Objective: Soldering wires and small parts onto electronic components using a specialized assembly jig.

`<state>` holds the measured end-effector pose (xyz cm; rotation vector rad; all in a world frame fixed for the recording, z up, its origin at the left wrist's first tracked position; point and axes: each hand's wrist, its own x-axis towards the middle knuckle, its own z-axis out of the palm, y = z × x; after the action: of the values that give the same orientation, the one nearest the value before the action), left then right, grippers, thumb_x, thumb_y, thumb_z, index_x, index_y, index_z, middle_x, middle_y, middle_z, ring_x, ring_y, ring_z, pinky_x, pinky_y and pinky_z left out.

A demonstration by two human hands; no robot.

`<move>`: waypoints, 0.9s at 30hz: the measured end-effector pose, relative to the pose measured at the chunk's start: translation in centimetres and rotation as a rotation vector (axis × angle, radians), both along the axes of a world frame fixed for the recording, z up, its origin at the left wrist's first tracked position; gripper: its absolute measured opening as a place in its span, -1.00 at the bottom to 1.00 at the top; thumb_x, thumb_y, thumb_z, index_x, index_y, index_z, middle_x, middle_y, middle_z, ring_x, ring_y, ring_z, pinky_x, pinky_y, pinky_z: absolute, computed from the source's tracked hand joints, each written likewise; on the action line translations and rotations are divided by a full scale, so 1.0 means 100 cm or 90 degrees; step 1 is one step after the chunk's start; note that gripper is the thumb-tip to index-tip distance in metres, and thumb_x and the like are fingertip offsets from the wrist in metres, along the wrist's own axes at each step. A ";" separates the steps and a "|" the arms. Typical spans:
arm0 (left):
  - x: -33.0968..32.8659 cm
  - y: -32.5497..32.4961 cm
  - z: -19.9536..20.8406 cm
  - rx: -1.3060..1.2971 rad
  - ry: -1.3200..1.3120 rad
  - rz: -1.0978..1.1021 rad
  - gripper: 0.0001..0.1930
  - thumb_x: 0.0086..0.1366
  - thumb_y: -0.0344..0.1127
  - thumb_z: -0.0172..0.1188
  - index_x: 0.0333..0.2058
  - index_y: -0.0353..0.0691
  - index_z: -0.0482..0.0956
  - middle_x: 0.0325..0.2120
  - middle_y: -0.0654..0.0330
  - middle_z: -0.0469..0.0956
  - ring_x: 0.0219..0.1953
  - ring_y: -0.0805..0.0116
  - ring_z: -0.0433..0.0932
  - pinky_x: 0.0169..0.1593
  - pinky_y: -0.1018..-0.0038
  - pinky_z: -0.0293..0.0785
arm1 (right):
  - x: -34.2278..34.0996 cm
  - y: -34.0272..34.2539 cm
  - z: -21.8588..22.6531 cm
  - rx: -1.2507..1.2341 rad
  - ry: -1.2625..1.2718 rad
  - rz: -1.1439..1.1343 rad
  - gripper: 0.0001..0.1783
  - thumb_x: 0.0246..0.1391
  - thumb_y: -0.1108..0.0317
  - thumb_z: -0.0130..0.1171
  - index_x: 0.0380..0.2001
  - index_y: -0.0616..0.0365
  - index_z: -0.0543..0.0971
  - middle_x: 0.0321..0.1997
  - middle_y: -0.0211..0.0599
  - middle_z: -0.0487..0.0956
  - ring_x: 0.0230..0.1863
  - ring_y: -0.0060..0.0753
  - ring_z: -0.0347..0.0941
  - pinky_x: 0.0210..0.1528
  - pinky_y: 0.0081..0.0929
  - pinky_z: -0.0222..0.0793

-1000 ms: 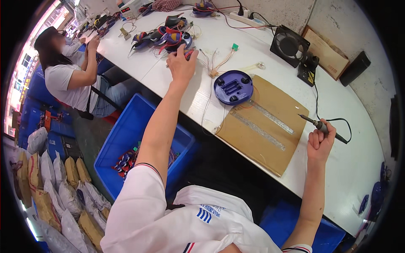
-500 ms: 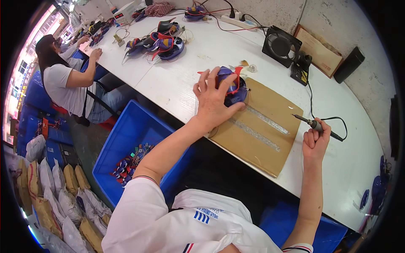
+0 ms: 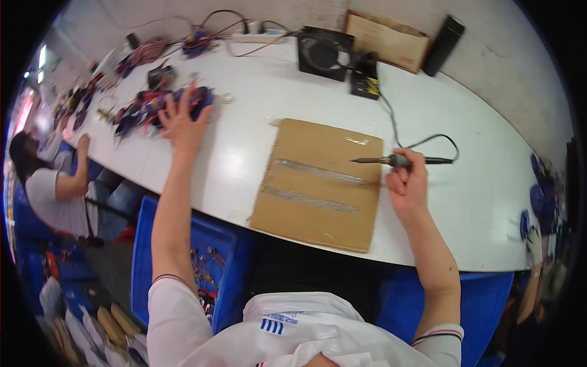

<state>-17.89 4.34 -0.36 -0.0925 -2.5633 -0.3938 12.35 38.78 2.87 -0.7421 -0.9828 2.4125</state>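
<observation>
My left hand reaches to the back left of the white table, thumb and fingers spread around a purple and red plastic piece. Its fingertips are blurred against a cluster of similar purple, red and black pieces. A small clear round part sticks out to the right of the held piece. My right hand is closed around the handle of a soldering iron. The iron's tip points left above a brown cardboard sheet with two silvery strips of tape.
A black fan, a soldering iron stand and a power strip line the back. The iron's cord loops behind it. A blue bin with parts stands below left. A co-worker sits at left; a gloved hand shows at right.
My left hand has carried the purple and red piece leftward off the cardboard to the cluster. The soldering iron has come over the cardboard's right edge. The whole view has shifted.
</observation>
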 end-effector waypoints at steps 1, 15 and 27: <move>-0.005 0.005 0.003 0.022 -0.019 0.005 -0.23 0.04 0.37 0.15 0.24 0.53 0.15 0.37 0.23 -0.04 0.32 -0.28 -0.06 0.09 -0.41 0.00 | 0.001 0.001 -0.002 -0.003 -0.002 0.003 -0.79 0.10 0.21 0.07 -0.39 0.12 0.56 -0.81 -0.61 0.13 -0.86 -0.73 -0.13 -0.77 -0.72 -0.19; 0.051 0.032 0.049 0.123 0.193 -0.342 -0.65 0.21 -0.28 0.26 -0.08 -0.34 0.52 -0.19 0.07 0.58 -0.15 0.22 0.54 -0.01 0.47 0.42 | 0.003 0.005 -0.004 -0.038 0.046 0.008 -0.85 -0.04 0.35 0.14 -0.62 0.10 0.51 -0.78 -0.52 0.22 -0.79 -0.71 -0.06 -0.75 -0.71 -0.17; 0.320 0.251 0.133 0.255 0.036 -1.200 -0.79 -0.10 -0.62 0.31 -0.42 -0.27 0.60 -0.46 0.19 0.55 -0.34 0.29 0.48 -0.24 0.48 0.44 | 0.003 0.003 -0.008 0.336 -0.042 -0.017 -0.87 -0.03 0.32 0.11 -0.52 0.10 0.58 -0.63 -0.30 0.49 -0.61 -0.39 0.33 -0.53 -0.48 0.29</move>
<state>14.12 29.44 12.89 -2.2363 -1.4581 -1.3938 12.70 39.03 2.03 -0.6305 -1.5366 1.9736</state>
